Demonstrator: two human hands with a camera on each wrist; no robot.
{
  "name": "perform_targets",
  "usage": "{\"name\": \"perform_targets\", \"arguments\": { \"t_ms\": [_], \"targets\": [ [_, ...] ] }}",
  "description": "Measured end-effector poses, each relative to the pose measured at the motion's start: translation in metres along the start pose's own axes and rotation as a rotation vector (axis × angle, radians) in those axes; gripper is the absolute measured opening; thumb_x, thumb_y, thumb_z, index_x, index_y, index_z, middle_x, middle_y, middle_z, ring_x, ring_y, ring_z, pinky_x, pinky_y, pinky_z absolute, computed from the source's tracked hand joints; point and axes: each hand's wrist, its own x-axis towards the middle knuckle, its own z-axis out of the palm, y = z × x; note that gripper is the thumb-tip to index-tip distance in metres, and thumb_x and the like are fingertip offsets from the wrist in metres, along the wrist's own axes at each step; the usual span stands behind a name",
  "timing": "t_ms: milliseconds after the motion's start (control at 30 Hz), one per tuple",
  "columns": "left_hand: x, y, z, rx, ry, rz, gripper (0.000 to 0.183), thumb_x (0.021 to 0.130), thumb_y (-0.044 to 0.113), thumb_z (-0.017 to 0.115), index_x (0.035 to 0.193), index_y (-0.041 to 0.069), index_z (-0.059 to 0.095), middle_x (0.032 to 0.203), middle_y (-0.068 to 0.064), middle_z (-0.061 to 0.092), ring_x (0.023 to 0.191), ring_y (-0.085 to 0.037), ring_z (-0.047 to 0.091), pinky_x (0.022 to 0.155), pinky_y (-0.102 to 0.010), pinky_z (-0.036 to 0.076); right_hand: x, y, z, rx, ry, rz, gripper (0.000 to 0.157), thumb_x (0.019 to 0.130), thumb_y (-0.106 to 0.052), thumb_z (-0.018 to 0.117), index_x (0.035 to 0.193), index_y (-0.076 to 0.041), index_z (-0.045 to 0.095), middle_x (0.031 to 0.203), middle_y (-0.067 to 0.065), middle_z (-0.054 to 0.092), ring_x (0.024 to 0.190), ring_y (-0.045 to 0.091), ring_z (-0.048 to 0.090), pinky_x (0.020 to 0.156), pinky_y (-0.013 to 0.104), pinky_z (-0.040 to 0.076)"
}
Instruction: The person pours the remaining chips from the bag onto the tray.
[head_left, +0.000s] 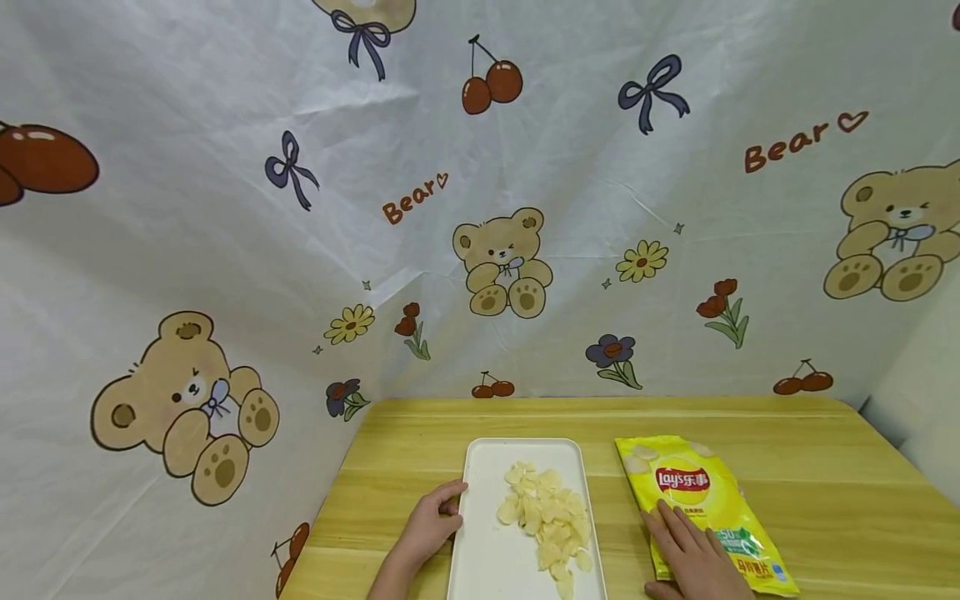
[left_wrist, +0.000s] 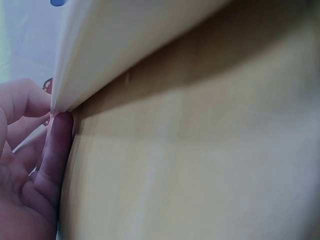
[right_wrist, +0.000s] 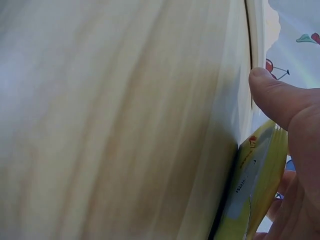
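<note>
A white rectangular tray (head_left: 483,533) lies on the table with a heap of potato chips (head_left: 551,517) on its right half. My left hand (head_left: 429,527) is at the tray's left edge, and the left wrist view shows the thumb (left_wrist: 54,155) and fingers meeting at the rim of the tray (left_wrist: 100,55). To the right lies a yellow Lay's chip bag (head_left: 682,454), flat on the table. My right hand (head_left: 697,562) rests on the bag's lower left part, fingers extended over it. In the right wrist view the thumb (right_wrist: 280,95) sticks out past the bag (right_wrist: 250,185).
The wooden table (head_left: 420,421) has its far edge against a white cloth (head_left: 570,192) printed with bears, cherries and bows. That cloth also hangs along the left side. A strip of table separates the tray from the bag.
</note>
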Motion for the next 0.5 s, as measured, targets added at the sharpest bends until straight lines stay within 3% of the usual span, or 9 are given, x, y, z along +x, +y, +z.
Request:
{"name": "perform_targets", "arguments": {
  "t_ms": [133, 267, 367, 433, 500],
  "targets": [
    [0.001, -0.001, -0.002, 0.017, -0.013, -0.004, 0.055, 0.083, -0.004, 0.062, 0.138, 0.003, 0.059, 0.149, -0.018, 0.050, 0.087, -0.011, 0.053, 0.062, -0.018, 0.048, -0.002, -0.001, -0.003, 0.006, 0.025, -0.004, 0.101, 0.072, -0.077, 0.064, 0.147, -0.012, 0.047, 0.154, 0.020, 0.043, 0.139, 0.045, 0.041, 0.100, 0.075, 0.034],
    [0.001, 0.002, -0.005, -0.018, -0.039, -0.035, 0.055, 0.088, -0.001, 0.061, 0.143, 0.001, 0.053, 0.111, -0.018, 0.066, 0.076, -0.011, 0.055, 0.058, -0.022, 0.051, -0.002, -0.001, -0.011, 0.008, 0.078, -0.018, 0.098, 0.071, -0.075, 0.068, 0.145, -0.013, 0.051, 0.153, 0.019, 0.045, 0.137, 0.044, 0.044, 0.099, 0.072, 0.037],
    [0.000, 0.009, -0.007, -0.056, -0.058, -0.070, 0.056, 0.092, 0.003, 0.059, 0.147, -0.001, 0.047, 0.084, -0.014, 0.064, 0.064, -0.013, 0.057, 0.054, -0.024, 0.052, 0.000, 0.003, -0.021, -0.023, 0.155, -0.041, 0.097, 0.069, -0.071, 0.073, 0.145, -0.015, 0.051, 0.151, 0.018, 0.046, 0.133, 0.042, 0.047, 0.098, 0.070, 0.040],
    [-0.001, 0.016, -0.010, -0.035, -0.055, -0.070, 0.055, 0.095, 0.006, 0.058, 0.147, -0.002, 0.045, 0.098, -0.021, 0.068, 0.064, -0.018, 0.061, 0.053, -0.026, 0.052, 0.002, 0.008, -0.029, -0.045, 0.215, -0.062, 0.096, 0.070, -0.067, 0.076, 0.146, -0.014, 0.050, 0.150, 0.019, 0.046, 0.131, 0.042, 0.049, 0.097, 0.067, 0.042],
    [-0.003, 0.025, -0.014, 0.038, -0.036, -0.060, 0.054, 0.096, 0.011, 0.060, 0.147, 0.000, 0.046, 0.121, -0.026, 0.065, 0.078, -0.025, 0.067, 0.055, -0.029, 0.053, 0.003, 0.014, -0.039, -0.055, 0.243, -0.065, 0.096, 0.071, -0.064, 0.076, 0.147, -0.012, 0.048, 0.150, 0.020, 0.045, 0.130, 0.042, 0.049, 0.097, 0.067, 0.041]
  ]
}}
